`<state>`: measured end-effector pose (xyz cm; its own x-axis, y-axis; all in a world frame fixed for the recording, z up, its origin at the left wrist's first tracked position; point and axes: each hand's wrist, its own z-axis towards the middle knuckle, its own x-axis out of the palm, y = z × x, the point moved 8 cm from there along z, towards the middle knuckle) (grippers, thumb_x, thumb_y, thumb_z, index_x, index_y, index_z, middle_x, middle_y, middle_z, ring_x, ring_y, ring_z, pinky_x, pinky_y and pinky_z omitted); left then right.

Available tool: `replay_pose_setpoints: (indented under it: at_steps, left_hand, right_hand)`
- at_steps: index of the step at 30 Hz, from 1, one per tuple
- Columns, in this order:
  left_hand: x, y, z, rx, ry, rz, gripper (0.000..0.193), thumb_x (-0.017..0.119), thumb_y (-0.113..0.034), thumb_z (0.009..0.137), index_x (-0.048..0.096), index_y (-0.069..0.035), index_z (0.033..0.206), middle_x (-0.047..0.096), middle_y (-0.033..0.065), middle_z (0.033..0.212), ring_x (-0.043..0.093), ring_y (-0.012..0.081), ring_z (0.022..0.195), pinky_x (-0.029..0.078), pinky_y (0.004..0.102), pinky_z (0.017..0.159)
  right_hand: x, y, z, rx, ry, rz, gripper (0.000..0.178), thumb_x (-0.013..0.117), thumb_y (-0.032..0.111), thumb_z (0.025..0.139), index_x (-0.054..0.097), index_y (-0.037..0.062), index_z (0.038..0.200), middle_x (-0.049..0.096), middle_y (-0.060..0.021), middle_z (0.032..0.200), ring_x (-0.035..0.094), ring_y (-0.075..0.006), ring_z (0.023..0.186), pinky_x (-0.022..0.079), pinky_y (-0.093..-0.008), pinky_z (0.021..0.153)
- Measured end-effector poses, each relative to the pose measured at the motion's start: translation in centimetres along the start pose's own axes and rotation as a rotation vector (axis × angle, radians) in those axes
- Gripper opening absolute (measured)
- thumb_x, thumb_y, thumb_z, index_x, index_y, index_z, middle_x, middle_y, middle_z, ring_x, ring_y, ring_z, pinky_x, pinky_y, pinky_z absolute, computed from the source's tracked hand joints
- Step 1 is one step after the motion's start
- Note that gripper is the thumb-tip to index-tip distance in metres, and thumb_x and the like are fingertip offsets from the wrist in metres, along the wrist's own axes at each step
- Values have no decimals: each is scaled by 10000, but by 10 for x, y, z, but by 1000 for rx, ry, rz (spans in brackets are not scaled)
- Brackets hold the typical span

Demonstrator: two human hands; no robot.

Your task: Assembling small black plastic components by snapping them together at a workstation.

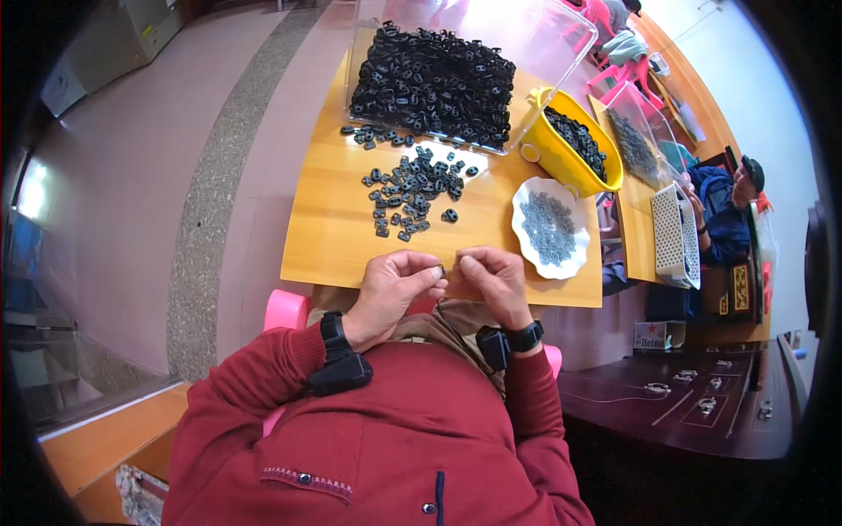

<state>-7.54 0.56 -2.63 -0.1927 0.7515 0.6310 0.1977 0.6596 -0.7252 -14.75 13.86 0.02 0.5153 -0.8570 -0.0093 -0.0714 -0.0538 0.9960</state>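
Just off the near edge of the wooden table, my two hands are close together, fingertips almost meeting. My left hand is closed in a pinch on a small black plastic piece, mostly covered by the fingers. My right hand is pinched too; whatever lies between its fingertips is too small to make out. Beyond them spreads a loose pile of small black two-holed plastic pieces. Right of that, a white scalloped dish holds many tiny grey pieces, perhaps springs.
A clear plastic bin full of black pieces stands at the table's far side. Beside it is a yellow tub with more. To the right, a white perforated basket sits on another table near a seated person.
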Motion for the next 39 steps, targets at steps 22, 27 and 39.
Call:
replay_pose_setpoints:
  at_steps: [22,27,39]
  left_hand:
    - [-1,-6,-4,-35,-54,-30,124,635,-63,881,599,-17,991,660,70,857,643,120,743,537,229,670]
    - [-2,-6,-3,-25,-54,-41,122,635,-66,881,600,-25,990,662,64,860,643,115,743,534,224,666]
    - [-3,-4,-3,-13,-59,-52,118,629,-56,883,594,-22,991,657,62,864,641,113,753,543,229,675]
  right_hand:
    - [-2,34,49,-284,-112,-885,210,683,93,793,640,9,980,624,-116,779,609,-236,661,482,-322,617]
    - [-7,32,44,-313,-97,-720,265,671,71,821,630,-9,1070,587,-45,737,562,-121,639,458,-261,585]
    - [-20,6,31,-124,-58,-176,263,606,34,893,593,-41,1145,637,-34,825,607,-80,706,500,-203,616]
